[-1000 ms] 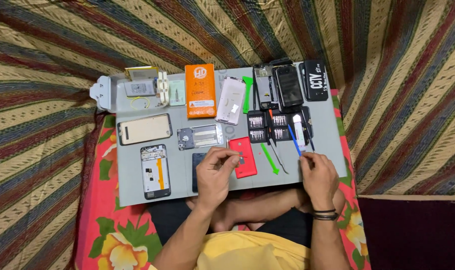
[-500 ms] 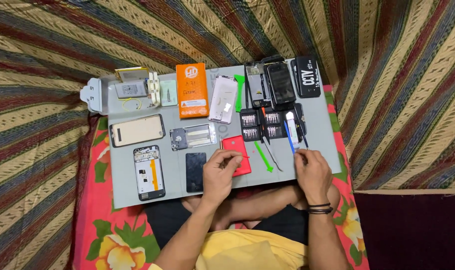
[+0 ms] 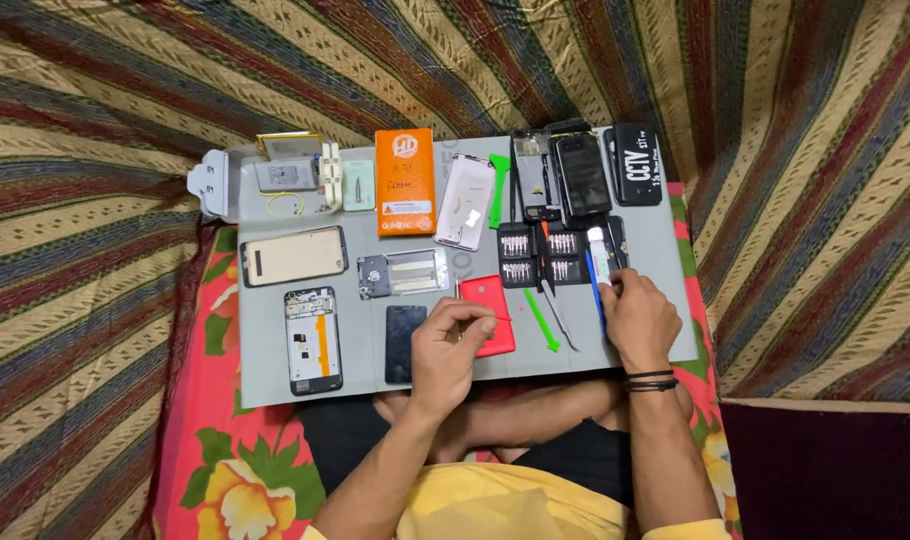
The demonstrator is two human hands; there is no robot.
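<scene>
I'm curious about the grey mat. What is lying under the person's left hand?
The left hand rests partly over a red phone cover on the grey mat. The cover's right part shows; its left edge is hidden beneath the fingers, so anything pinched there cannot be seen.

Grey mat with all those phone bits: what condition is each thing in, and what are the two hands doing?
Red phone: lies flat, left hand on it.
Left hand: fingers pinched over the red phone.
Right hand: touching the blue tool.
Screwdriver bit case: open, bits showing.
Opened phone: back off, insides exposed.
Orange box: closed, flat.
Gold back cover: detached, lying alone.
</scene>
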